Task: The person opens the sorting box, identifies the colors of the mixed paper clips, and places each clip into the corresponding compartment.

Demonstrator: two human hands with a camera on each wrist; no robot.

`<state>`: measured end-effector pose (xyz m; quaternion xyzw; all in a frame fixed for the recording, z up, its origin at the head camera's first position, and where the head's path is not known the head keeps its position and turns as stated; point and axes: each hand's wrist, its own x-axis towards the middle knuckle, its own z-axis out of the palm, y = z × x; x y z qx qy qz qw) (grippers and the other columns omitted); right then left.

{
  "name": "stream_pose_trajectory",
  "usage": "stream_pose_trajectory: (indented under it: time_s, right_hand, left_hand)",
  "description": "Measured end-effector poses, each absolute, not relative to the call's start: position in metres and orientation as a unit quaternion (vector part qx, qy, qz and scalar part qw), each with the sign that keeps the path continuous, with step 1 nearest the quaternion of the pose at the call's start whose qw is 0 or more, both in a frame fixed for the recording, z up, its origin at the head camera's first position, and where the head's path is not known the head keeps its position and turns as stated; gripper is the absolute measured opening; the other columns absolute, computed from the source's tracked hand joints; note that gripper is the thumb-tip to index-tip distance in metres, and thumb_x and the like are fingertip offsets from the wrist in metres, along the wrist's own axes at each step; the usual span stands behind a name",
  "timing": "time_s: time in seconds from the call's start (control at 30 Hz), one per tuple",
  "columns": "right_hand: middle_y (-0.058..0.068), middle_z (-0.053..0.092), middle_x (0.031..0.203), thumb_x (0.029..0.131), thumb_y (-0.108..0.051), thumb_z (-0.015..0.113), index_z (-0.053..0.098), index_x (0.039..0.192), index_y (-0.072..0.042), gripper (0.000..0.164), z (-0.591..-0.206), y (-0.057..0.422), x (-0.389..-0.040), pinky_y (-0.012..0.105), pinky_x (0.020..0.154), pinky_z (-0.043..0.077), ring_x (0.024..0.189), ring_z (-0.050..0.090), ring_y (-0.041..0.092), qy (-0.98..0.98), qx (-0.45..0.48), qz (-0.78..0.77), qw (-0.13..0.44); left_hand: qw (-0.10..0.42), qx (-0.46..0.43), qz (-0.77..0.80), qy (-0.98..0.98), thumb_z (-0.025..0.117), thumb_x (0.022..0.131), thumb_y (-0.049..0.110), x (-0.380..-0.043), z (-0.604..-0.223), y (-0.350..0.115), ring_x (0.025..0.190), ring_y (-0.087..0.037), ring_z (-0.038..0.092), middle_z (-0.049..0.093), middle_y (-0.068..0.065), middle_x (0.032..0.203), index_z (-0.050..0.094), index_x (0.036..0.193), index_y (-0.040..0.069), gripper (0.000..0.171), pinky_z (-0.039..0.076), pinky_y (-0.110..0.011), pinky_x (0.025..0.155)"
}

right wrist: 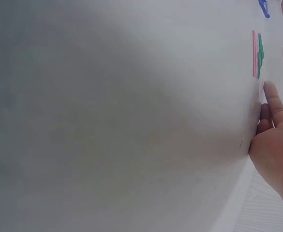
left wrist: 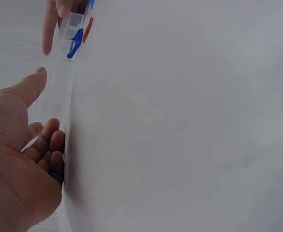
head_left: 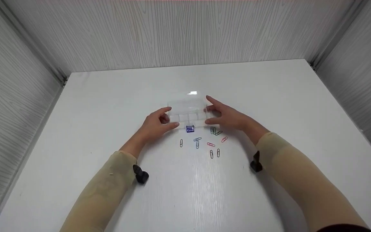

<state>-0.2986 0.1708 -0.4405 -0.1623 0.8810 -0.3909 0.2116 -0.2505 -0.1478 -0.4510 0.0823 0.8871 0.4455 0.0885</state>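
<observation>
A clear plastic compartment box (head_left: 188, 116) with a blue latch (head_left: 190, 129) lies on the white table, its see-through lid (head_left: 185, 103) apparently tilted back. My left hand (head_left: 155, 125) grips the box's left end, thumb near the front corner; the left wrist view shows its other fingers curled beside the box wall. At the opposite end my right hand (head_left: 229, 116) holds the box between thumb and fingers, with the index finger extended past the back. In front lie loose paper clips: green (head_left: 214, 130), red (head_left: 211, 144), blue (head_left: 197, 145) and dark ones (head_left: 211, 154).
The white tabletop (head_left: 114, 93) runs back to a wood-grain panel (head_left: 179, 35), with similar panels at left (head_left: 8, 83) and right (head_left: 359, 58). One dark clip (head_left: 181, 143) lies apart, left of the others. Black wrist mounts (head_left: 141, 175) sit at both sleeves.
</observation>
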Motion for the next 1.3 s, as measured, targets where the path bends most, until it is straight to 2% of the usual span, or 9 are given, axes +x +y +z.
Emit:
stream_pose_trajectory:
  time_s: [0.2,0.33,0.43,0.5,0.6,0.7,0.8,1.07,1.3]
  right_hand:
    - [-0.009,0.046,0.162,0.092,-0.052,0.08,0.011,0.168,-0.051,0.103,-0.44,0.17,-0.299,0.054,0.13,0.013,0.159,0.027,0.02,0.883,-0.155,-0.389,0.211]
    - [-0.009,0.046,0.162,0.092,-0.053,0.08,0.012,0.168,-0.051,0.103,-0.44,0.173,-0.299,0.056,0.129,0.014,0.159,0.027,0.022,0.886,-0.149,-0.388,0.207]
    - [-0.008,0.047,0.161,0.091,-0.053,0.081,0.013,0.169,-0.05,0.103,-0.441,0.177,-0.3,0.055,0.13,0.014,0.158,0.029,0.022,0.885,-0.148,-0.392,0.203]
    - [-0.008,0.047,0.161,0.091,-0.052,0.081,0.014,0.169,-0.049,0.103,-0.442,0.181,-0.3,0.054,0.13,0.014,0.158,0.03,0.021,0.884,-0.147,-0.395,0.2]
    - [-0.005,0.048,0.161,0.092,-0.048,0.081,0.016,0.17,-0.043,0.102,-0.441,0.186,-0.299,0.052,0.13,0.016,0.156,0.032,0.02,0.883,-0.15,-0.401,0.194]
    - [-0.002,0.05,0.159,0.094,-0.044,0.081,0.021,0.171,-0.035,0.098,-0.438,0.19,-0.296,0.049,0.129,0.019,0.154,0.036,0.021,0.884,-0.155,-0.4,0.184]
    - [0.001,0.052,0.158,0.095,-0.043,0.08,0.027,0.17,-0.029,0.093,-0.433,0.193,-0.292,0.049,0.128,0.024,0.152,0.039,0.025,0.892,-0.163,-0.389,0.162]
    - [0.01,0.06,0.151,0.099,-0.03,0.077,0.048,0.16,-0.013,0.07,-0.412,0.202,-0.268,0.051,0.118,0.04,0.14,0.053,0.03,0.918,-0.203,-0.336,0.059]
    - [0.009,0.071,0.132,0.098,-0.021,0.079,0.07,0.139,-0.009,0.044,-0.407,0.21,-0.244,0.053,0.108,0.048,0.122,0.064,0.03,0.917,-0.227,-0.325,0.048]
  left_hand:
    - [0.084,0.097,0.42,0.898,0.079,0.096,0.043,-0.252,-0.451,-0.149,0.102,-0.022,0.053,0.059,-0.005,0.109,0.047,0.161,0.015,0.077,0.045,-0.036,0.095]
    - [0.085,0.109,0.371,0.918,0.077,0.096,0.046,-0.255,-0.445,-0.146,0.092,-0.022,0.053,0.058,-0.005,0.098,0.048,0.16,0.015,0.077,0.044,-0.036,0.086]
    - [0.089,0.113,0.335,0.931,0.077,0.096,0.049,-0.258,-0.439,-0.142,0.091,-0.023,0.053,0.059,-0.007,0.097,0.05,0.159,0.015,0.077,0.044,-0.037,0.084]
    - [0.091,0.119,0.311,0.939,0.076,0.096,0.05,-0.26,-0.436,-0.138,0.097,-0.024,0.054,0.06,-0.009,0.103,0.05,0.159,0.015,0.077,0.045,-0.038,0.089]
    - [0.083,0.133,0.275,0.949,0.076,0.095,0.052,-0.264,-0.433,-0.132,0.112,-0.027,0.055,0.059,-0.012,0.124,0.052,0.158,0.013,0.077,0.047,-0.041,0.105]
    - [0.073,0.144,0.249,0.955,0.074,0.096,0.054,-0.266,-0.432,-0.126,0.132,-0.03,0.051,0.05,-0.013,0.147,0.054,0.157,0.012,0.077,0.04,-0.044,0.119]
    - [0.069,0.15,0.238,0.957,0.072,0.097,0.053,-0.266,-0.432,-0.123,0.145,-0.031,0.045,0.042,-0.012,0.16,0.053,0.157,0.01,0.077,0.035,-0.045,0.124]
    - [0.07,0.149,0.232,0.959,0.07,0.099,0.053,-0.265,-0.431,-0.121,0.149,-0.033,0.042,0.04,-0.013,0.164,0.049,0.16,0.008,0.078,0.033,-0.046,0.125]
    - [0.072,0.144,0.231,0.96,0.07,0.099,0.054,-0.265,-0.429,-0.127,0.147,-0.033,0.045,0.048,-0.014,0.158,0.049,0.16,0.009,0.079,0.033,-0.048,0.124]
